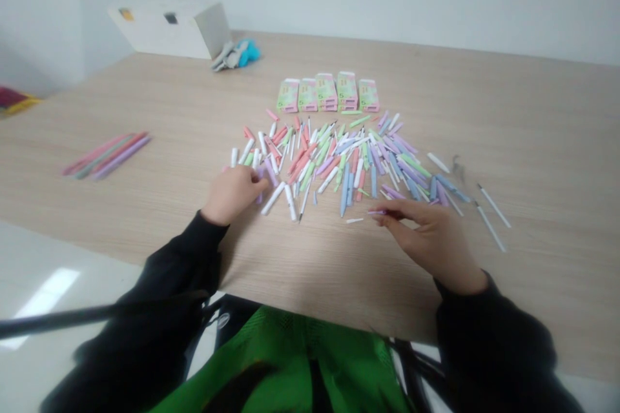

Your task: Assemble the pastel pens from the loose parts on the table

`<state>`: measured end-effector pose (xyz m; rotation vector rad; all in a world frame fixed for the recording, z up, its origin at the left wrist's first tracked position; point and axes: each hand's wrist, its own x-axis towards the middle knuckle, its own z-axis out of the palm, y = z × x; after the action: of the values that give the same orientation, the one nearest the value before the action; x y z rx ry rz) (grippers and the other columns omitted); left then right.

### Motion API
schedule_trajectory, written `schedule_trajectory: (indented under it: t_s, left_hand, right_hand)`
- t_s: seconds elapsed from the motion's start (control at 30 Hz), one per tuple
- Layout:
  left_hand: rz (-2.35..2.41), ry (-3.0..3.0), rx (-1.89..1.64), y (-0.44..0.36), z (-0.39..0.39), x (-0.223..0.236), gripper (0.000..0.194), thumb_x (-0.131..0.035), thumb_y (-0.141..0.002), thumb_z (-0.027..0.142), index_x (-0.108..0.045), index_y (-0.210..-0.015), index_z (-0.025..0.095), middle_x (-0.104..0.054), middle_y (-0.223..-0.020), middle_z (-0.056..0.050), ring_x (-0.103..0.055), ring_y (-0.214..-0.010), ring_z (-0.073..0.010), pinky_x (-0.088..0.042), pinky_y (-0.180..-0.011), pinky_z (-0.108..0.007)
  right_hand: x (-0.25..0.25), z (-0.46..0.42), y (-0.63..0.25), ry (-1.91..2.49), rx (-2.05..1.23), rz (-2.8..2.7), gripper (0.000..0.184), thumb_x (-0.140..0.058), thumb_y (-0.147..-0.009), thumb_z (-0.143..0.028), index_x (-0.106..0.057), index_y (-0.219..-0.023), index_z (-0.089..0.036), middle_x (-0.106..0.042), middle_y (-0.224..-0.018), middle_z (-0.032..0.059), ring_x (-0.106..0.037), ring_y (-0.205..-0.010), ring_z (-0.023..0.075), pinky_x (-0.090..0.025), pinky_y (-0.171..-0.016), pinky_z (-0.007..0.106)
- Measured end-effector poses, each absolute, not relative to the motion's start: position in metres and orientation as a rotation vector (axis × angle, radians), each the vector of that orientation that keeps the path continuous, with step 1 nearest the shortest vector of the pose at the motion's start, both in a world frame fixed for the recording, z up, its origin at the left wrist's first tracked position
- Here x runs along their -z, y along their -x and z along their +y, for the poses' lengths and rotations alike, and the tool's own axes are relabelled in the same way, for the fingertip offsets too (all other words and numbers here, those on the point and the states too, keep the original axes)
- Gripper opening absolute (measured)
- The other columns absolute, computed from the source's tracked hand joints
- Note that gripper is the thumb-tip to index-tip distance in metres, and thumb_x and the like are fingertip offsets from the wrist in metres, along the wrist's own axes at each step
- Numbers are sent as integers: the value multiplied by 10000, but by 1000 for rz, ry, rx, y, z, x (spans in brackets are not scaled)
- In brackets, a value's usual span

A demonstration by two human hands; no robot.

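A wide spread of pastel pen parts [329, 161] in pink, green, lilac, blue and white lies loose on the wooden table [169, 116]. At its near left edge, my left hand [232, 193] closes around a lilac pen barrel [260, 184], partly hidden by the fingers. My right hand [429, 235] pinches a thin pink-lilac pen part [378, 211] between thumb and forefinger, at the near right of the spread. Several pink-and-green pen boxes [327, 93] stand in a row behind the spread.
Several assembled pastel pens [106, 155] lie together at the table's left. White pen parts [491, 213] and a small metal tool [458, 168] lie at the right. A white box [169, 29] and grey-blue cloth [236, 55] sit at the back edge.
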<state>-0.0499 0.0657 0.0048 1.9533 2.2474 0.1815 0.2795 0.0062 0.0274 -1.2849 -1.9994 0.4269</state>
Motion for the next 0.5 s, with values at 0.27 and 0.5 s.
schedule_trajectory:
  t_s: [0.27, 0.5]
  left_hand:
    - [1566, -2096, -763, 29, 42, -37, 275, -394, -967, 357, -542, -803, 193, -580, -782, -31, -529, -748, -177, -435, -727, -300]
    - [889, -2016, -772, -10, 32, -27, 269, -433, -1024, 361, -573, -893, 173, -570, -841, -19, -548, -793, -153, -465, -777, -281]
  right_hand:
    - [-58, 17, -248, 1149, -750, -1734, 76, -784, -796, -220, -799, -847, -275, -792, -786, -16, -746, -675, 181, -633, -614, 297]
    - [-68, 20, -235, 1019, -770, -1617, 82, -775, -812, -214, -800, -849, -283, -743, -689, -41, -706, -596, 135, -619, -577, 269]
